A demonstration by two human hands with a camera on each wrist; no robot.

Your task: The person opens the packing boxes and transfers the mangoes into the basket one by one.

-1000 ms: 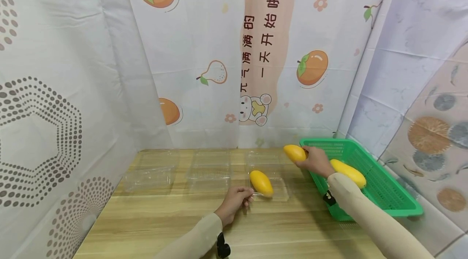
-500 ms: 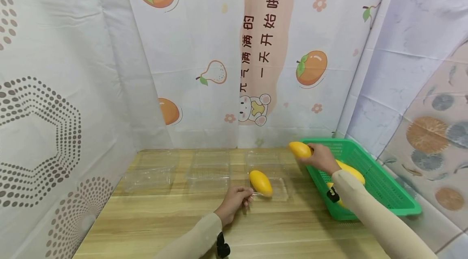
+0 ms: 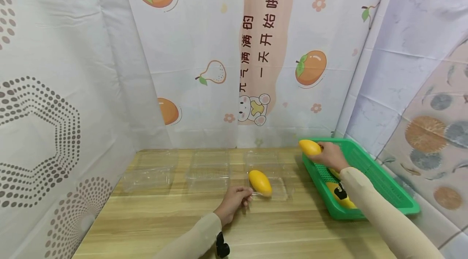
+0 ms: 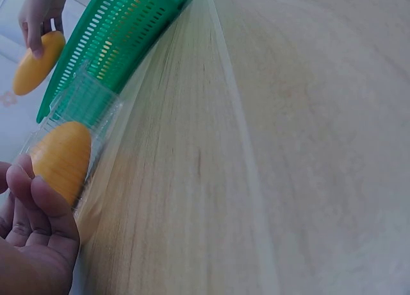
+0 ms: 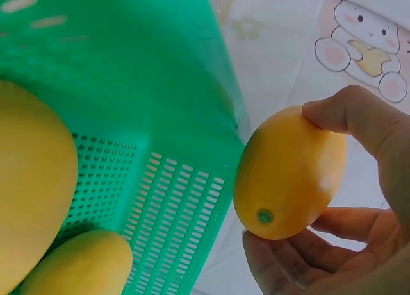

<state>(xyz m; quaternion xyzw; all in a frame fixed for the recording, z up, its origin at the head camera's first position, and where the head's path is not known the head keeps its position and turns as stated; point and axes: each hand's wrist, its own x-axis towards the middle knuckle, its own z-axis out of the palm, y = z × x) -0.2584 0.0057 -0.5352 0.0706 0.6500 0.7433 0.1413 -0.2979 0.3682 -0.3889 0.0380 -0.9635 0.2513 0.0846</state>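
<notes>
My right hand (image 3: 332, 156) holds a yellow mango (image 3: 309, 147) over the left rim of the green basket (image 3: 393, 210). In the right wrist view, thumb and fingers grip this mango (image 5: 288, 173) by its sides, its stem end showing. My left hand (image 3: 234, 204) pinches the front edge of a clear plastic box (image 3: 280, 189) at centre right. Inside that box lies another mango (image 3: 260, 183), tilted, just beyond the left fingertips. More mangoes (image 3: 339, 194) lie in the basket, partly hidden by the right sleeve; the right wrist view shows a large one (image 5: 29, 186) close up.
Two more clear plastic boxes stand to the left on the wooden table: a middle one (image 3: 208, 171) and a far-left one (image 3: 148, 177). Their lids lean up at the back. A printed curtain (image 3: 204, 108) hangs behind the table, and other curtains flank both sides.
My right hand has moved right with the mango, from beside the basket to over its left rim. The left hand and the mango in the box have stayed in place.
</notes>
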